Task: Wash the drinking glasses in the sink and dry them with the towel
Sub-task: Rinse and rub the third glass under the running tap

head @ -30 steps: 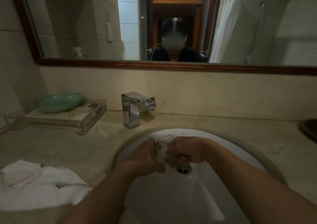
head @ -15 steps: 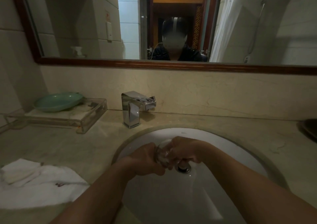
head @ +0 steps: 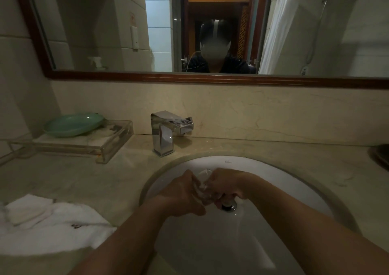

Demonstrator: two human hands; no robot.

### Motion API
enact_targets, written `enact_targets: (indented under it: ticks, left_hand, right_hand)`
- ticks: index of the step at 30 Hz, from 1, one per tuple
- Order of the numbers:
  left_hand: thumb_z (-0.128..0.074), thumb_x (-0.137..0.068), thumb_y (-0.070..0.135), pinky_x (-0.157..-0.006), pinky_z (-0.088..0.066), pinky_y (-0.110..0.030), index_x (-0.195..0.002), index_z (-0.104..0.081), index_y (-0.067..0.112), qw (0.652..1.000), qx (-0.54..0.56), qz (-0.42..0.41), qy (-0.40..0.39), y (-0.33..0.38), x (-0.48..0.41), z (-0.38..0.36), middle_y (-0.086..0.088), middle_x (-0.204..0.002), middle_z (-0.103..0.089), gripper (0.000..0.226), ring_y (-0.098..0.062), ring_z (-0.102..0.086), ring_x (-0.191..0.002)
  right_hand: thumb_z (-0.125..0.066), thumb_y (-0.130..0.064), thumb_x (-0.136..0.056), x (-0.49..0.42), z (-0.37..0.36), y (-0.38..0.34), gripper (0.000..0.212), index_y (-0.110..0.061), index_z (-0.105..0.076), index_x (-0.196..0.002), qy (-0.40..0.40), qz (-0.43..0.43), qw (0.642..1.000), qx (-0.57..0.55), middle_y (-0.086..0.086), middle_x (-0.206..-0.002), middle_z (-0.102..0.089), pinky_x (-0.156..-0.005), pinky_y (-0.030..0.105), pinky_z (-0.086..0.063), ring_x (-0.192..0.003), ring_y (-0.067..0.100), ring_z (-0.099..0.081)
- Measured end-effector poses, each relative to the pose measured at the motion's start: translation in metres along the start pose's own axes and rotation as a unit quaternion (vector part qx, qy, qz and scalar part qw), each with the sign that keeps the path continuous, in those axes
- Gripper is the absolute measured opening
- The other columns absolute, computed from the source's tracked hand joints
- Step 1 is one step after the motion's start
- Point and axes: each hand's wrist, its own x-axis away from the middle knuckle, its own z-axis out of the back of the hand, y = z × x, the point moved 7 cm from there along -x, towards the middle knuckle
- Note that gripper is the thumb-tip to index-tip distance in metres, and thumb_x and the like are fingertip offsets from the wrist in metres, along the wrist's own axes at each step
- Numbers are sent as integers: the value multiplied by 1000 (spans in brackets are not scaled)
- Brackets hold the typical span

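A clear drinking glass (head: pixel 202 185) is held low over the white sink basin (head: pixel 263 169), just above the drain (head: pixel 229 206). My left hand (head: pixel 183 194) grips it from the left. My right hand (head: pixel 226 185) grips it from the right, fingers curled round it. Most of the glass is hidden between the two hands; only its rim and a wet side show. A crumpled white towel (head: pixel 48 226) lies on the counter at the lower left.
A chrome faucet (head: pixel 166 131) stands behind the basin, with no water seen running. A clear acrylic tray (head: pixel 109 146) with a green dish (head: pixel 73 124) sits at the back left. A dark object (head: pixel 381 154) lies at the right edge.
Both hands shifted a little on the glass, and more of it is covered by the right hand. The towel and faucet have not moved.
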Motion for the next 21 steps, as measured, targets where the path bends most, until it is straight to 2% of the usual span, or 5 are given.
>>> enact_targets:
  ticks: [3,6,11,16,21]
  left_hand:
    - [-93,-66,24,-73,-50,-29,-105,-49,27,1000,-6,0,3,-2,-1,0,4,-105,-62,59,-14,-61,-93]
    - [-91,-66,19,-64,-44,-25,-102,-51,24,1000,7,-1,8,-3,-2,1,8,-97,-60,54,-11,-57,-85]
    - [-91,-64,15,-78,-54,-33,-104,-58,19,1000,20,3,7,-5,-4,0,3,-103,-69,53,-19,-65,-95]
    - [-88,-55,31,-85,-60,-39,-98,-73,34,1000,12,-22,-9,2,0,-2,10,-100,-76,46,-12,-70,-96]
    - [-85,-32,67,-86,-60,-38,-105,-71,35,1000,-11,-15,11,-4,-6,-4,13,-102,-74,80,-9,-69,-96]
  right_hand:
    - [-70,-24,-75,-2,-4,2,36,1,-72,-100,-39,11,999,-17,34,-101,-68,-60,34,-32,-80,28,-45]
    - [-71,-28,-76,-4,-4,6,43,4,-71,-104,-45,9,999,-16,28,-90,-59,-57,32,-25,-63,21,-39]
    - [-70,-24,-90,-4,0,-10,16,-20,-74,-105,33,76,996,25,6,-90,-79,-90,44,-59,-93,32,-75]
    - [-61,-5,-89,0,-3,-6,19,-1,-74,-102,-14,42,999,-29,19,-87,-77,-57,29,-41,-76,28,-51]
    - [-68,-14,-88,0,-8,-5,22,-3,-74,-106,6,41,998,-50,15,-85,-77,-58,30,-39,-78,26,-49]
